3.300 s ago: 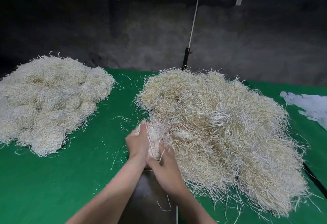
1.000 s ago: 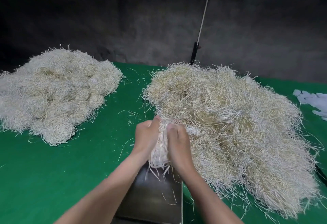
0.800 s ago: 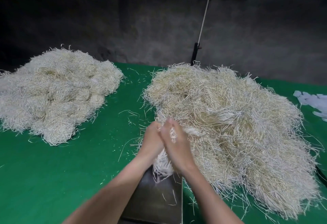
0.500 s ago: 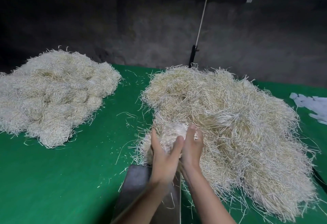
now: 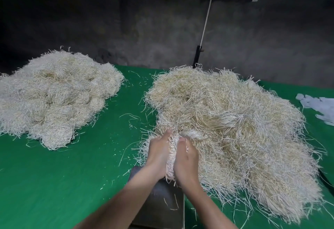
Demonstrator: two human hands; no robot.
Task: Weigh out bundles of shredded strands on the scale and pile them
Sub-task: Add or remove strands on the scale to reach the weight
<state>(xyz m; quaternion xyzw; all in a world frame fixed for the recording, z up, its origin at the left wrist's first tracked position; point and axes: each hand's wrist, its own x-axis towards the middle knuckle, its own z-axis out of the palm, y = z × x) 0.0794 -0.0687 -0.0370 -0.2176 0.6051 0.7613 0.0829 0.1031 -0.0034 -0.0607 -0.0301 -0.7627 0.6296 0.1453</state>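
A big loose heap of pale shredded strands (image 5: 235,131) covers the right half of the green table. At its near left edge, my left hand (image 5: 159,153) and my right hand (image 5: 186,158) press together around a whitish bundle of strands (image 5: 172,153), palms facing each other. The bundle hangs just above the far edge of the dark metal scale plate (image 5: 162,205), which lies under my forearms with a few stray strands on it. A second pile of rounded bundles (image 5: 52,96) lies at the left.
The green table cloth (image 5: 72,183) is sprinkled with stray strands between the two heaps. Pale paper scraps (image 5: 319,105) lie at the right edge. A dark post with a white cord (image 5: 197,57) rises behind the table, before a dim wall.
Both hands have kept kneading the bundle at the heap's edge. Since half a second ago they turned from cupping it from below to squeezing it between the palms, slightly further forward.
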